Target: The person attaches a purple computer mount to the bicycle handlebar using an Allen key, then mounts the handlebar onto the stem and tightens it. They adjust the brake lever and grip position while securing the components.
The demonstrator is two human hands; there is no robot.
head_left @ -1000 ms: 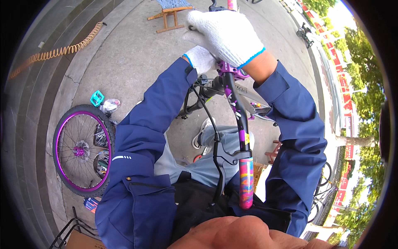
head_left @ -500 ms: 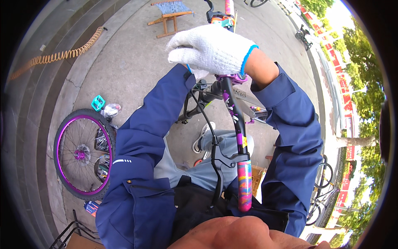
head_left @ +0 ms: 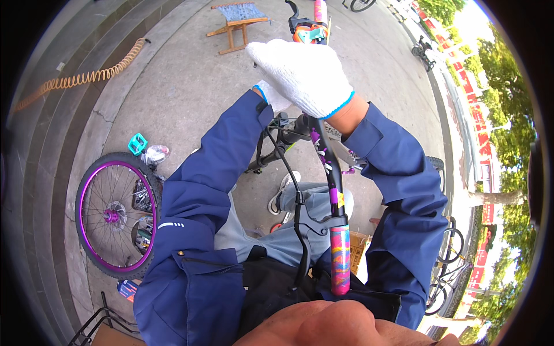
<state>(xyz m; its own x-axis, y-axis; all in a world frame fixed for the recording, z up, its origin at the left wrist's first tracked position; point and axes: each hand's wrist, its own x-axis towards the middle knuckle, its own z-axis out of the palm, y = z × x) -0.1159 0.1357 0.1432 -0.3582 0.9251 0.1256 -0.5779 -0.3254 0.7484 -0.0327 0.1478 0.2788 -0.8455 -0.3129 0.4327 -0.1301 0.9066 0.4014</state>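
Note:
My right hand (head_left: 303,75), in a white knit glove with a blue cuff edge, is over the middle of a bicycle handlebar (head_left: 326,155). Its fingers are drawn together, pointing left, and a tiny dark tip shows under them; what they hold is hidden. Beneath it is my left hand (head_left: 273,98), gloved the same way, with only the part by the cuff showing and its fingers covered. The bar is black with purple patches. Its near end has a multicoloured grip (head_left: 340,259) and a black brake lever (head_left: 302,248); another lever (head_left: 293,14) is at the far end.
A purple-rimmed wheel (head_left: 82,202) lies at left, with a teal pedal (head_left: 137,143) beyond it. A coiled orange hose (head_left: 86,77) runs by the steps (head_left: 34,173). A folding stool (head_left: 239,24) stands ahead. A cardboard box (head_left: 359,248) is by my legs.
My right hand has turned, its wrist coming nearer and its fingertips shifting right. It now covers the purple clamp at the bar's middle. My left hand has barely moved.

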